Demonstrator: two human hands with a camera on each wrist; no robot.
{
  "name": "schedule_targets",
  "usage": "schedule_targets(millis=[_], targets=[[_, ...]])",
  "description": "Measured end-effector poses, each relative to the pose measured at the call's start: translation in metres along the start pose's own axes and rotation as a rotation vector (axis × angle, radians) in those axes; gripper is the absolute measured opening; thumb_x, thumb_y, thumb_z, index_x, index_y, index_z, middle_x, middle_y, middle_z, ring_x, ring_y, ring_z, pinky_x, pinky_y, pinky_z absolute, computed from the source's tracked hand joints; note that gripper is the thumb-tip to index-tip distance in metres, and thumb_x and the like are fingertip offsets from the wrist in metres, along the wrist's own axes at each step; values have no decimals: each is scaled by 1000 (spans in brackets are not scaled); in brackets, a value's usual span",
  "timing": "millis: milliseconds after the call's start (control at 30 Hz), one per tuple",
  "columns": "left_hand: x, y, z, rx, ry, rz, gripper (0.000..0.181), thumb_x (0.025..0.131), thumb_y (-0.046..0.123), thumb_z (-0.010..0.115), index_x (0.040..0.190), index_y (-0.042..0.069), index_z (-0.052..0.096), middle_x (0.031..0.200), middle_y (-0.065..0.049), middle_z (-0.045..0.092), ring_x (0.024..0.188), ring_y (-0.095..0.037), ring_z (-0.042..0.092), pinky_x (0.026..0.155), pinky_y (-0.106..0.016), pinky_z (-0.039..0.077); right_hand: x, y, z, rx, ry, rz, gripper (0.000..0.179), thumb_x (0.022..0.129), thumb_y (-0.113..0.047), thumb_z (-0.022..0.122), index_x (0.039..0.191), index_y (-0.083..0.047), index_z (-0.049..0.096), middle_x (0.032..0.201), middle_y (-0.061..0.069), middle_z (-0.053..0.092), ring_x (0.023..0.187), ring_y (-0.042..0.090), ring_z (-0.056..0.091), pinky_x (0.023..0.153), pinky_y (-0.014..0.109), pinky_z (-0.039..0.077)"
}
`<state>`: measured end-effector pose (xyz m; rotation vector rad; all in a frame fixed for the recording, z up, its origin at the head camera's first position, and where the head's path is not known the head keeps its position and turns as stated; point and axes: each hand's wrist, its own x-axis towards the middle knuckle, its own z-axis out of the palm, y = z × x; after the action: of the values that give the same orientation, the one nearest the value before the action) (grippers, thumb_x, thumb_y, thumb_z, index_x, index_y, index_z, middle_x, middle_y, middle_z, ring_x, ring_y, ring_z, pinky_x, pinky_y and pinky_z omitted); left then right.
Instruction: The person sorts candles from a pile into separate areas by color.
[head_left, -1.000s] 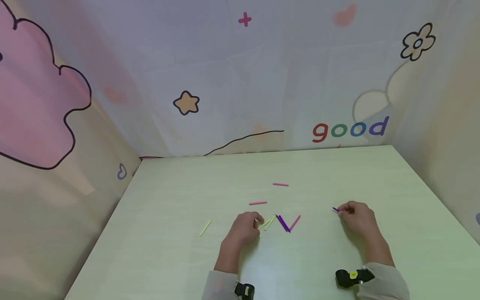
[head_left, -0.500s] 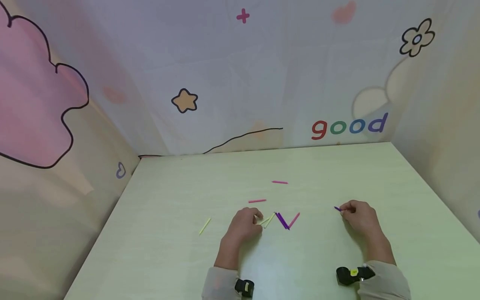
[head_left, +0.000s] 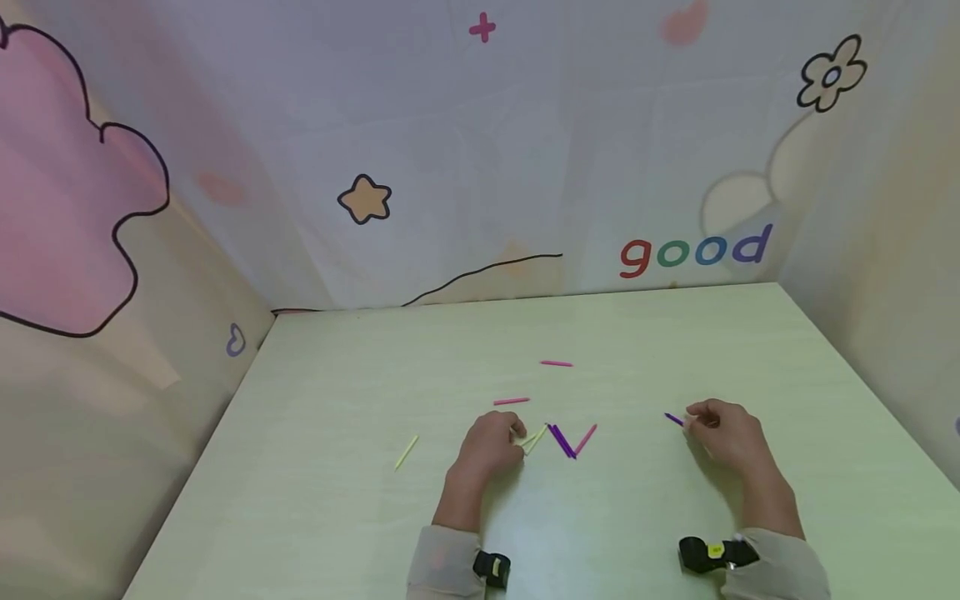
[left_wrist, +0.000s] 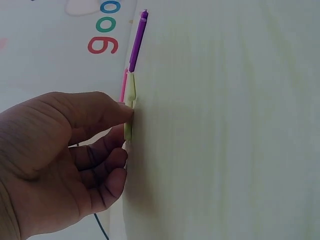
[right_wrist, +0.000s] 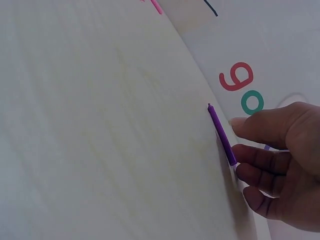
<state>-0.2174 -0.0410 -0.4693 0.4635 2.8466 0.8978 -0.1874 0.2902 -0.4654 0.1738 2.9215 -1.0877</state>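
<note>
Near the middle of the table, my left hand (head_left: pixel 490 444) pinches a thin pale yellow-green stick (left_wrist: pixel 128 131) between thumb and finger, low at the tabletop. Another yellow-green stick (head_left: pixel 536 441) lies against it at a slant. Beside these, two purple sticks (head_left: pixel 561 442) lie side by side, and a pink stick (head_left: pixel 587 441) meets their near end to form a V. To the right, my right hand (head_left: pixel 723 433) has its fingertips at one end of a single purple stick (right_wrist: pixel 222 135) with a narrow tip. Its thumb is apart from the stick.
Two more pink sticks lie farther back, one pink stick (head_left: pixel 512 402) behind my left hand and the other pink stick (head_left: pixel 557 363) beyond it. A lone yellow-green stick (head_left: pixel 407 452) lies at left. A printed cloth wall (head_left: pixel 450 167) borders the pale table (head_left: pixel 337 375).
My right hand has drawn slightly back to the right, and more of the purple stick at its fingertips shows. My left hand stays nearly in place. The head view has shifted a little.
</note>
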Motion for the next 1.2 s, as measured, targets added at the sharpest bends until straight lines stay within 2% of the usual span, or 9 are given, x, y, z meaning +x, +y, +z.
schedule_targets(millis=[233,467,567,833,967,1200], targets=[[4,2,-1,8,-17,-31,17,73,0,65,86,9,66,72,3,54,68,-13,49,63,-29,42,-1,-4,-2,-3,-8,4,29,89,-10,57,109,10,56,94,19,58,88,34,52,71,43,45],[4,0,1,15,-19,-16,15,73,-2,62,84,8,65,73,-2,58,68,-14,50,63,-29,43,0,-3,0,0,-19,31,29,88,-9,58,109,10,56,96,20,57,89,34,52,73,43,45],[3,-2,2,11,-15,-11,15,74,-2,62,84,8,65,72,-1,57,67,-14,50,63,-28,43,0,-3,1,3,-23,34,29,88,-10,58,110,9,56,97,20,57,90,35,51,74,44,45],[-5,-1,-5,11,14,18,17,73,-2,60,87,6,67,70,2,56,69,-14,51,63,-28,42,-5,-9,-3,-13,-18,-50,31,87,-11,59,111,9,56,105,27,54,95,40,50,77,50,43],[-8,0,-9,35,33,19,18,75,-1,59,90,5,69,71,3,55,71,-15,51,64,-29,42,-7,-16,-6,-36,-13,-86,33,87,-12,60,112,9,56,107,29,54,97,43,50,77,52,42],[-12,-2,-13,16,59,10,18,75,-1,60,89,5,69,69,3,54,69,-14,50,62,-29,41,-7,-23,-7,-51,-15,-121,34,87,-13,61,112,9,56,106,30,54,98,46,49,78,54,41]])
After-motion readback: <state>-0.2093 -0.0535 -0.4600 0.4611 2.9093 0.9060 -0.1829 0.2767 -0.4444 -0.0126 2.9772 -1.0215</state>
